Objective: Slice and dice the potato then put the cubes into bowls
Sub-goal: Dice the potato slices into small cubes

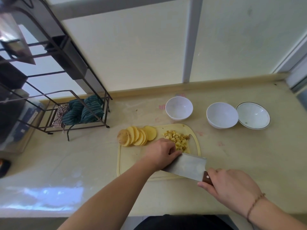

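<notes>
A pale cutting board (129, 160) lies on the counter. A row of round potato slices (137, 135) leans along its far left edge. A heap of potato cubes (178, 138) sits at its far right. My right hand (230, 186) grips the brown handle of a cleaver (186, 166), whose broad blade stands on the board. My left hand (162, 152) rests curled on the board just left of the blade, its fingertips hidden against the cubes. What it holds is hidden. Three empty white bowls stand beyond: left bowl (179, 108), middle bowl (221, 115), right rimmed bowl (253, 115).
A dark metal wire rack (66, 103) holding striped green cloths (84, 110) stands at the back left of the counter. A frosted window and its ledge (182, 87) run along the back. The counter's front edge is close to my body.
</notes>
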A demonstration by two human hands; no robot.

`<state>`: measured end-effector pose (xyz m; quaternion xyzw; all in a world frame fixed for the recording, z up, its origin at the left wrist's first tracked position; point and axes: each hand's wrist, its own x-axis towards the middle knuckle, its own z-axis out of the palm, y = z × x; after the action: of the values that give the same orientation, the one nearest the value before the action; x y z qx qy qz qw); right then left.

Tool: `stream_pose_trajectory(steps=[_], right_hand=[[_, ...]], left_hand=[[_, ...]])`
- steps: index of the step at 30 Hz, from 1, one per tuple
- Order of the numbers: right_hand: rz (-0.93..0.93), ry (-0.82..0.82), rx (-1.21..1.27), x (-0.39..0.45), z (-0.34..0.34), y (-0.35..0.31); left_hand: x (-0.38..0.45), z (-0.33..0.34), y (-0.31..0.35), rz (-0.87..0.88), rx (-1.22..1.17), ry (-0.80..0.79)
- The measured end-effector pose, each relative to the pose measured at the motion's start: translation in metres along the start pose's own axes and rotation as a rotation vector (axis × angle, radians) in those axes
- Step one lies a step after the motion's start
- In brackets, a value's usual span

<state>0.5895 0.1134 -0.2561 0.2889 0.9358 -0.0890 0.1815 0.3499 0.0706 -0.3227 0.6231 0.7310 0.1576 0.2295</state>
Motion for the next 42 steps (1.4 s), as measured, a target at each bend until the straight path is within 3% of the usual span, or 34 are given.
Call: stream_pose_trajectory(steps=[6, 11, 13, 17, 19, 21, 25, 29, 33, 42], right_hand=[[0.004, -0.002, -0.077, -0.005, -0.002, -0.005], [0.022, -0.061, -0.065, -0.011, 0.001, -0.003], [0.04, -0.071, -0.046, -0.015, 0.001, -0.002], [0.083, -0.054, -0.023, -0.017, 0.004, 0.0], [0.112, -0.04, -0.001, -0.019, 0.006, 0.003], [0.169, 0.007, 0.131, -0.022, 0.012, 0.006], [0.302, -0.049, 0.746, -0.02, 0.024, 0.004], [0.326, -0.264, 1.117, -0.007, 0.031, -0.024], [0.268, -0.371, 1.163, 0.009, 0.036, -0.039], [0.228, -0.394, 1.043, 0.017, 0.036, -0.044]], left_hand=[[0.004, 0.002, -0.001, -0.041, -0.011, -0.002], [-0.004, -0.006, -0.021, -0.228, -0.28, 0.268], [-0.009, -0.015, -0.032, -0.285, -0.324, 0.294], [-0.022, -0.021, -0.04, -0.104, -0.226, 0.173], [-0.027, -0.018, -0.041, -0.042, -0.213, 0.189], [-0.034, -0.016, -0.045, -0.066, -0.239, 0.322], [-0.07, -0.007, -0.059, -0.149, -0.252, 0.619], [-0.111, 0.03, -0.074, -0.021, -0.16, 0.541], [-0.11, 0.055, -0.077, -0.03, -0.111, 0.556], [-0.104, 0.063, -0.083, 0.043, -0.118, 0.609]])
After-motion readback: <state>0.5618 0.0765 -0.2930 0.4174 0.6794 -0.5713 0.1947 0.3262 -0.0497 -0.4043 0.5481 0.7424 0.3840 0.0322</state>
